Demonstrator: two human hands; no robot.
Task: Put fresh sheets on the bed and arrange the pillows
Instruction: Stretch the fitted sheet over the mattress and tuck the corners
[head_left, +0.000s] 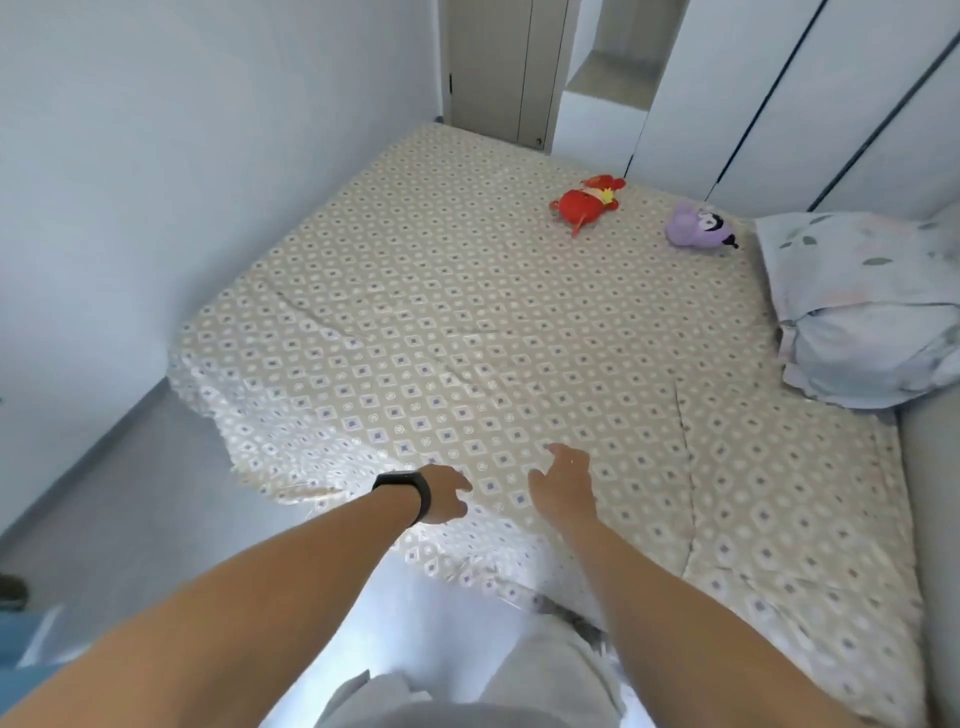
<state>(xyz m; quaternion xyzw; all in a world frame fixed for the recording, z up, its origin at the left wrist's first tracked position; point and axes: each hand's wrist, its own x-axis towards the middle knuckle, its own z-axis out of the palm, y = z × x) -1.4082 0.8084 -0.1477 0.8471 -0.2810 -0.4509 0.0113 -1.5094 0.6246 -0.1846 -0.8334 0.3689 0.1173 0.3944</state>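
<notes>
**Now both hands are out over the near edge of the bed**

Here the sheet (467, 322), beige with a diamond print, lies spread across the whole bed, reaching the far corner by the wall (156, 156). It sits mostly flat, with a few long creases running across the middle and one seam-like fold down the right part. At the near left corner it drapes over the edge and looks bunched and bright in the light.

The left hand (447, 493), a black band (410, 493) on its wrist, is at the near edge of the sheet, fingers loosely curled, holding nothing that can be seen; whether the fingertips touch the cloth I cannot tell. The right hand (563, 486) is just beside it, over the sheet, fingers spread and relaxed, grip wide and empty.

Over on the far right side of the bed there's a pillow (857, 306) in a pale leaf-print case, lying rumpled against the right edge. Two soft toys rest on the sheet beyond it: a red toy (584, 202) and, near it, a purple toy (698, 228) just beside the pillow's far corner.

Behind the bed stand a door (493, 67) and white wardrobe panels (779, 104). Grey floor (130, 493) shows at the left.
</notes>
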